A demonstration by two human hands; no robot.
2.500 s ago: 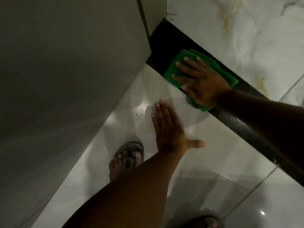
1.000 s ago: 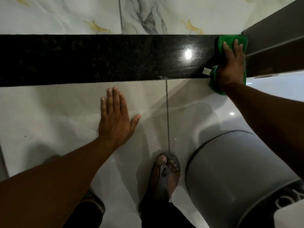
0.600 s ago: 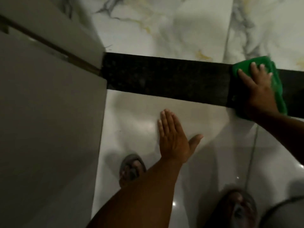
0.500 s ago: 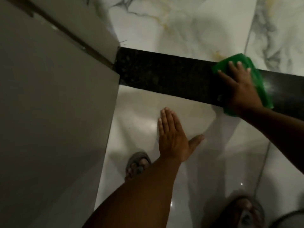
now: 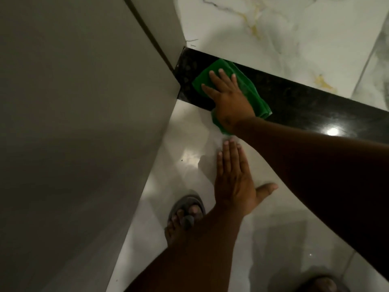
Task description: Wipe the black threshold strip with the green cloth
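The black threshold strip (image 5: 305, 102) runs from the wall corner at upper middle down to the right edge, between two pale tiled floors. The green cloth (image 5: 250, 89) lies flat across the strip near its left end. My right hand (image 5: 227, 100) presses down on the cloth with fingers spread, palm covering its near half. My left hand (image 5: 233, 178) rests flat on the glossy white floor tile just below the strip, fingers together, thumb out, holding nothing.
A grey wall or door panel (image 5: 84, 123) fills the left side and meets the strip's left end. Marbled white tile (image 5: 273, 32) lies beyond the strip. My sandalled foot (image 5: 185, 216) stands on the near floor; another foot (image 5: 322, 284) shows at the bottom right.
My right hand has slid the green cloth leftward along the strip, from its right part to near the wall corner. My left hand has stayed flat on the floor tile.
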